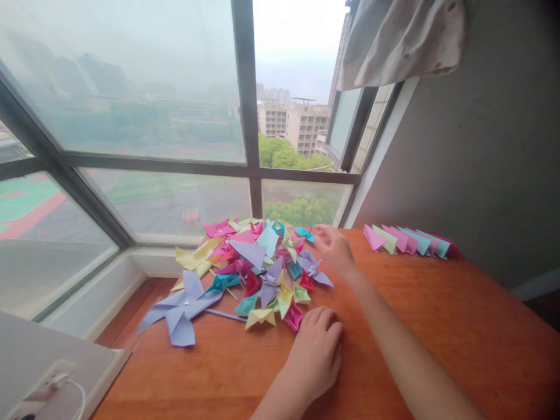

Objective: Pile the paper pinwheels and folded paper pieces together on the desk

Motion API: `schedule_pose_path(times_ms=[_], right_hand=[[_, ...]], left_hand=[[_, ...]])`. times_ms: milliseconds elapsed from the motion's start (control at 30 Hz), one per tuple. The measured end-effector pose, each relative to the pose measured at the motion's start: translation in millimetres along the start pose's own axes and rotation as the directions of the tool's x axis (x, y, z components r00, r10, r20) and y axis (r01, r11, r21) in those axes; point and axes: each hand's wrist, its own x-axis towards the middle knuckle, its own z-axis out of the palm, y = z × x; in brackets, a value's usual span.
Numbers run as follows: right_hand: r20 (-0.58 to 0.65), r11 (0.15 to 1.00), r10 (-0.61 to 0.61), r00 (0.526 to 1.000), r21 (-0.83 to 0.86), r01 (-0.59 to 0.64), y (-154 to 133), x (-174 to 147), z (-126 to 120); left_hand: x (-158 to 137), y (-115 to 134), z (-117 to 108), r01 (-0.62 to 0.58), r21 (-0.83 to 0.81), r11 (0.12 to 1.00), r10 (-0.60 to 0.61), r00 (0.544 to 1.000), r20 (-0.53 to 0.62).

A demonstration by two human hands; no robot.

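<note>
At the far side of the pile, my right hand (333,249) pinches the tip of a blue paper crane (303,234) with its fingertips. My left hand (315,344) rests on the table in front of the pile, fingers curled and their tips hidden. Beside its knuckles lies a magenta folded paper piece (293,316). Between and left of the hands is a heap of folded paper: a purple crane (311,266), a yellow boat (261,318), a teal piece (247,304) and several more. A large lavender pinwheel (186,306) with a stick lies at the heap's left.
A row of folded paper pieces (402,240) in pink, green, blue and red stands at the table's back right. The brown wooden table (437,315) meets windows at the back. A socket with a plug (59,380) is at lower left. Pale cloth (402,41) hangs above.
</note>
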Motion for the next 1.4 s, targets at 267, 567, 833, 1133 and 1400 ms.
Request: schedule_pose_path(times_ms=[267,567,833,1133,1400], right_hand=[[-0.432,0.852,0.158,0.888,-0.395,-0.343,154,-31,-99],[-0.504,0.75,0.317,0.803,-0.385,-0.538,231,-23,-124],[-0.438,0.73,0.368,0.82,-0.41,-0.547,243,-17,-116],[-0.475,0.702,0.342,0.811,-0.445,-0.557,214,-27,-124],[-0.428,0.873,0.106,0.898,-0.393,-0.29,113,-61,-123]], left_hand=[[2,0,1,0.003,0.006,1.0,-0.003,1.0,0.018],[4,0,-1,0.018,-0.029,0.999,-0.017,0.999,0.027],[5,0,-1,0.023,-0.036,0.999,-0.022,0.999,0.035],[5,0,-2,0.03,-0.031,0.999,-0.029,0.999,0.045],[2,1,-3,0.017,-0.002,1.0,-0.017,1.0,0.024]])
